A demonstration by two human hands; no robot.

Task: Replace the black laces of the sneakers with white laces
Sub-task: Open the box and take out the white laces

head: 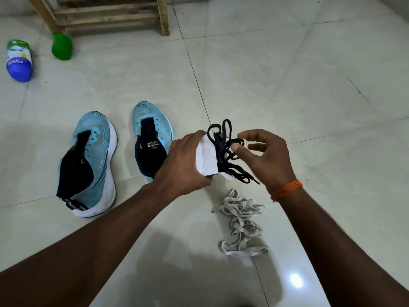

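Note:
Two light-blue sneakers stand on the tiled floor with no laces in their eyelets: one (88, 165) at the left, the other (152, 138) beside it, partly behind my left hand. My left hand (181, 165) grips a small white box (208, 158) above the floor. A bundle of black laces (228, 151) hangs at the box's right end. My right hand (265, 156) pinches those black laces with thumb and forefinger, its other fingers spread. A loose heap of white laces (241, 222) lies on the floor below my hands.
A wooden rack (106, 14) stands at the back left. A green cap (62, 47) and a white bottle with a blue cap (19, 60) lie on the floor near it. Pale floor tiles (309, 74) stretch to the right.

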